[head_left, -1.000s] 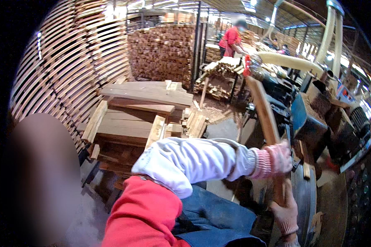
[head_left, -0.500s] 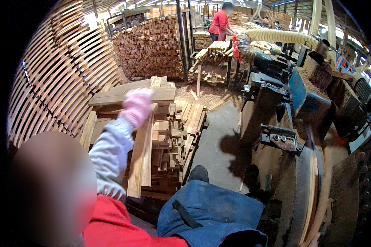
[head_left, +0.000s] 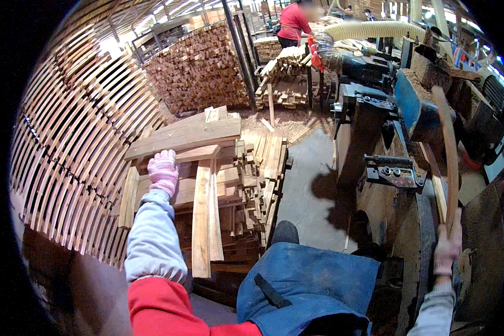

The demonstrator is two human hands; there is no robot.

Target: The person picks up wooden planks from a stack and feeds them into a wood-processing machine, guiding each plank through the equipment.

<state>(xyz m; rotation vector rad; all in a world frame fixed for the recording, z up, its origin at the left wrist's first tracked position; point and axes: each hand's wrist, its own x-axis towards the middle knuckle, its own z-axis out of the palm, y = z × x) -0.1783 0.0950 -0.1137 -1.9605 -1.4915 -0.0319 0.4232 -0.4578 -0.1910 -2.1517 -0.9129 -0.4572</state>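
Note:
My left hand (head_left: 163,172), in a pink and white knit glove, is at the left end of a short wooden strip (head_left: 199,153) on the stack. Its fingers curl over the wood, the underside hidden. My right hand (head_left: 448,246), also gloved, is closed around the lower end of a long curved wooden slat (head_left: 447,145). That slat stands tilted up beside the machine (head_left: 395,168). Another pale slat (head_left: 434,179) lies along the machine just left of it. Two longer boards (head_left: 201,224) jut toward me from the stack, right of my left hand.
Wide boards (head_left: 179,134) top the wood stack. Slatted timber piles (head_left: 89,145) rise at the left, with a dense block pile (head_left: 196,70) behind. A ribbed hose (head_left: 375,31) crosses above the machine. A person in red (head_left: 294,22) works at the back.
My left hand has come down and left onto the strip's end. My right hand has come into clear view, and the curved slat it holds has swung upward.

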